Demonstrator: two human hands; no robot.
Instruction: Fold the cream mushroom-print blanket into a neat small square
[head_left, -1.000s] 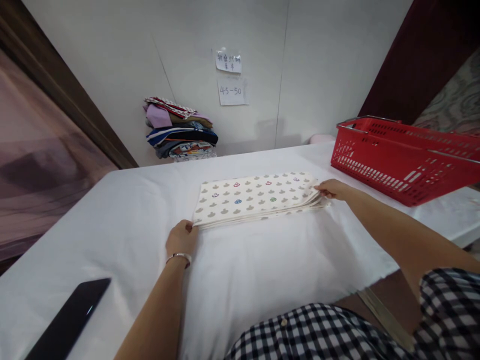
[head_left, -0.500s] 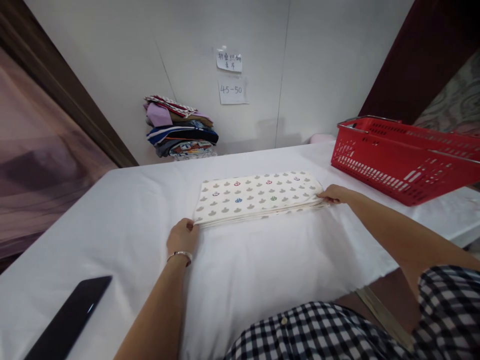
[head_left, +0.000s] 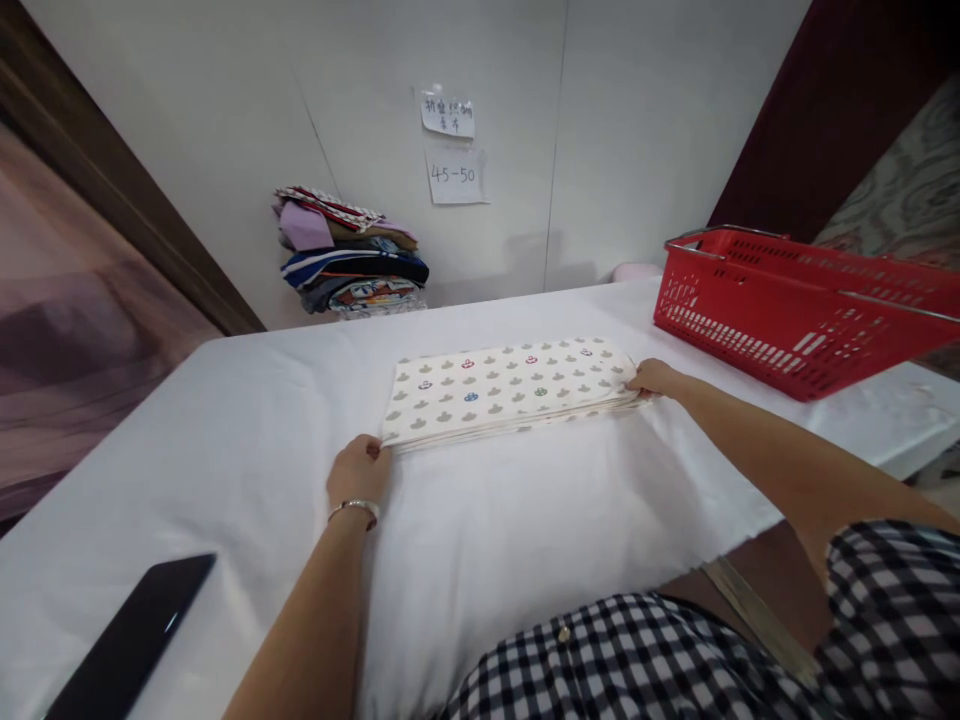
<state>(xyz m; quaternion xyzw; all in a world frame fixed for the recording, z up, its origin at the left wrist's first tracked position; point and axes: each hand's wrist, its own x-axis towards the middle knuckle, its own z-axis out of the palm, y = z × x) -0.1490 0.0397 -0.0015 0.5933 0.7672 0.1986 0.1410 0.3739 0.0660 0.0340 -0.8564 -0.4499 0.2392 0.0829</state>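
A cream cloth (head_left: 510,390) with grey, red, blue and green motifs lies flat on the white-covered table, folded into a long band with several layers showing at its near edge. My left hand (head_left: 360,470), a bracelet at its wrist, pinches the near left corner. On the other end, my right hand (head_left: 655,379) grips the near right corner, its fingers closed. The fingertips of both hands are partly hidden by the cloth and the knuckles.
Behind the table's far edge rises a stack of folded fabrics (head_left: 352,255). A red basket (head_left: 795,310) stands at the back right. A dark flat device (head_left: 135,635) lies at the front left. Two paper signs (head_left: 454,178) hang on the wall.
The view has shifted slightly, so everything sits a little further left in it. Both hands keep their hold on the cloth's corners, and the cloth looks the same.
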